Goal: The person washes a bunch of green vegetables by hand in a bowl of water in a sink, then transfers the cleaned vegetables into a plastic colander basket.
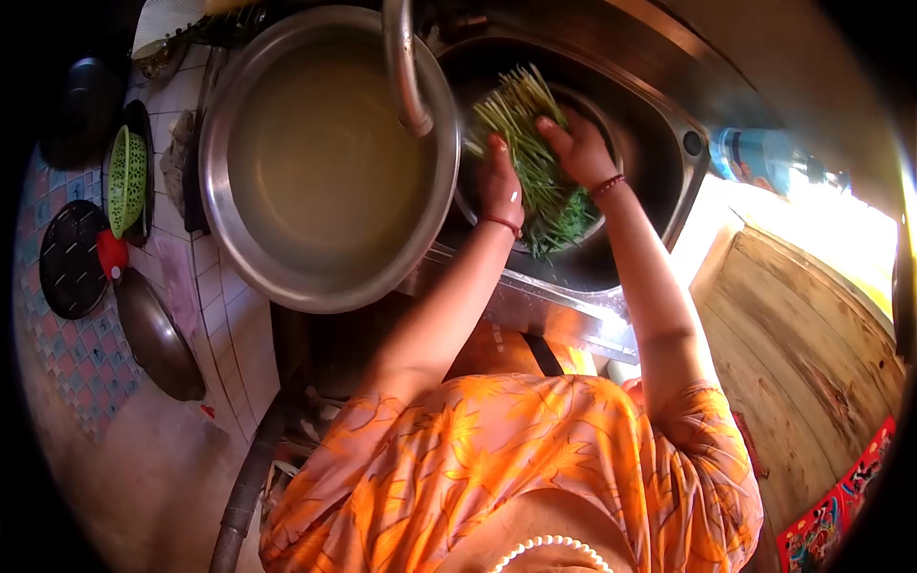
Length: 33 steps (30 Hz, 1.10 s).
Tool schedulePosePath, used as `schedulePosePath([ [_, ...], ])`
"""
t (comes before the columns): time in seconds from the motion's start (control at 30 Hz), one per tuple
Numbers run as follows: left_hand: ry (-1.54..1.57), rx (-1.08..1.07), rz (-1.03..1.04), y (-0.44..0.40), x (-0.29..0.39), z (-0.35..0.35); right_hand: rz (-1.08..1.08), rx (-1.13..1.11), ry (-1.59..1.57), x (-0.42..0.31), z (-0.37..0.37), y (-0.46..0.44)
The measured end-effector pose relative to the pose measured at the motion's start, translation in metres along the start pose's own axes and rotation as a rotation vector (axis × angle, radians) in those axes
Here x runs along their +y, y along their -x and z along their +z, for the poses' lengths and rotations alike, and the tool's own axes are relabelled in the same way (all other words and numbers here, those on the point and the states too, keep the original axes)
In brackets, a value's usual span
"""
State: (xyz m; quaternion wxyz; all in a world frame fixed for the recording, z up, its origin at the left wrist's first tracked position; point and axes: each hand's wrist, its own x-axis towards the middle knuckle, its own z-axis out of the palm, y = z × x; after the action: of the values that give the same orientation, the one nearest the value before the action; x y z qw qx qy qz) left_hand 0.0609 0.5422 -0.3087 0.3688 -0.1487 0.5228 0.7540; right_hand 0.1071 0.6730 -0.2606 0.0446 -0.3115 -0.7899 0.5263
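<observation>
Between my two hands is a bundle of long-stemmed leafy greens (537, 158), its pale stem ends pointing up and away and its leafy ends toward me. My left hand (499, 186) grips the bundle from the left side. From the right, my right hand (581, 151) closes around it with the thumb on top. Beneath the greens sits a round metal bowl (609, 124) inside the steel sink (659, 177); the bundle hides most of it. To the left of my hands stands a large metal basin (218, 181) holding cloudy water.
A curved metal faucet (406, 76) reaches over the basin's right side. A plastic bottle (759, 158) lies right of the sink. On the left wall hang a green strainer (126, 181), a dark perforated disc (74, 258) and a metal pan (158, 334). Wooden boards (793, 325) are at right.
</observation>
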Motion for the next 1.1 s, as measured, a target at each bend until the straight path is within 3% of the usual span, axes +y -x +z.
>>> schedulePosePath([
  [0.07,0.094,-0.049,0.037,0.023,0.012,0.007,-0.056,-0.048,0.023,-0.022,-0.022,0.004],
  [0.1,0.194,-0.010,-0.046,0.028,0.015,0.006,-0.070,-0.065,0.173,-0.034,-0.032,0.004],
  [0.23,0.156,0.056,-0.238,0.003,-0.013,-0.022,-0.022,-0.132,0.483,0.011,-0.030,-0.011],
  [0.33,-0.081,0.284,-0.287,-0.027,-0.038,-0.047,-0.242,0.195,0.780,0.063,0.004,-0.008],
  [0.37,-0.130,0.319,-0.280,-0.033,-0.043,-0.054,-0.087,0.256,0.901,0.045,0.017,0.001],
  [0.47,-0.152,0.329,-0.163,-0.033,-0.048,-0.057,-0.360,-0.053,0.843,0.037,0.052,0.029],
  [0.57,-0.200,0.381,-0.120,-0.022,-0.034,-0.046,-0.202,-0.082,0.790,0.085,0.071,0.015],
  [0.67,-0.137,0.348,-0.148,-0.032,-0.041,-0.056,-0.221,0.142,0.783,0.090,0.095,0.016],
  [0.7,-0.089,0.321,-0.163,-0.038,-0.045,-0.061,-0.307,0.107,0.586,0.092,0.087,0.018],
  [0.8,-0.064,0.336,-0.220,-0.035,-0.043,-0.061,-0.167,-0.241,0.709,0.092,0.063,0.007],
  [0.83,-0.078,0.315,-0.240,-0.030,-0.036,-0.055,0.053,-0.369,0.685,0.049,0.053,0.002],
  [0.93,0.217,0.151,-0.150,-0.017,-0.018,-0.039,-0.045,-0.024,0.734,0.021,0.064,0.019],
  [0.97,0.208,0.107,-0.145,-0.026,-0.028,-0.049,-0.022,-0.009,0.726,0.016,0.073,0.017],
  [1.07,-0.101,0.385,-0.029,-0.032,-0.032,-0.048,-0.494,-0.045,0.703,0.062,0.101,0.006],
  [1.1,0.323,0.168,-0.234,-0.029,-0.024,-0.047,-0.369,-0.155,0.721,0.072,0.094,0.001],
])
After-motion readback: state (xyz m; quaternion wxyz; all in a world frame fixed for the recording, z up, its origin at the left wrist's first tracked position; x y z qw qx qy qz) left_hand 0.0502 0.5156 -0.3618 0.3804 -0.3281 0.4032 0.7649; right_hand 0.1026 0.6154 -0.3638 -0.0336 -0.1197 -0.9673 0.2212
